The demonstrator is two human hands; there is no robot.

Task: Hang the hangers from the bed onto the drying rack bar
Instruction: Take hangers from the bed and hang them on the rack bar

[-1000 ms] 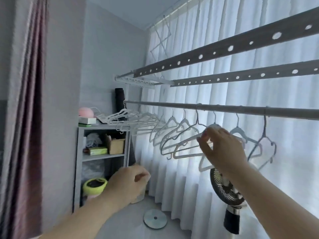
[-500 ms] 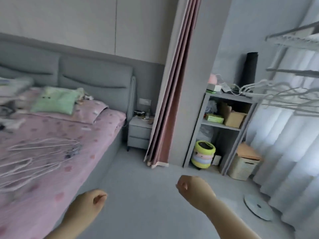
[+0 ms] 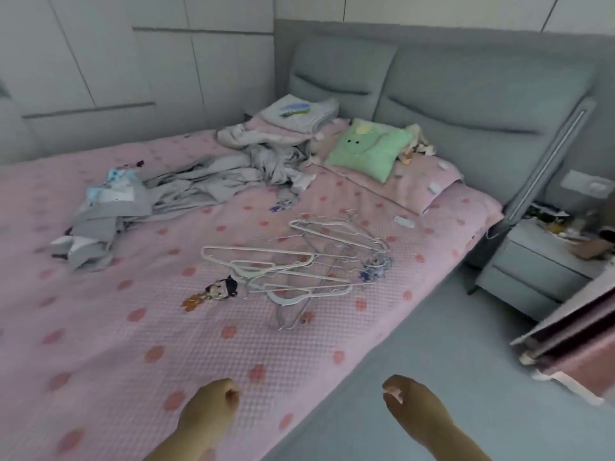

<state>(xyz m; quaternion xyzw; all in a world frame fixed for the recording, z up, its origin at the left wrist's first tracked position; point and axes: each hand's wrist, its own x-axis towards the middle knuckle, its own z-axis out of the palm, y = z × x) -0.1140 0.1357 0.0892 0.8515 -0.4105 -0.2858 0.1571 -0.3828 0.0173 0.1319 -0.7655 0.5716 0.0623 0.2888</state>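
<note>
Several white and grey wire hangers (image 3: 299, 267) lie in a loose tangled pile on the pink dotted bed (image 3: 133, 344), near its right side. My left hand (image 3: 213, 407) hangs low over the bed's near edge with fingers loosely curled and holds nothing. My right hand (image 3: 409, 404) hovers over the grey floor beside the bed, fingers also loosely curled and empty. Both hands are well short of the hangers. The drying rack bar is out of view.
Crumpled grey clothes (image 3: 199, 184) spread across the far middle of the bed. A green pillow (image 3: 369, 148) leans near the grey headboard. A small doll figure (image 3: 219, 291) lies left of the hangers. A grey nightstand (image 3: 539, 261) and a pink curtain (image 3: 582, 344) stand at right.
The view has swung from the drying rack round to the bed. My right hand let go of a hanger on the bar and dropped; both hands now hang low and empty.
</note>
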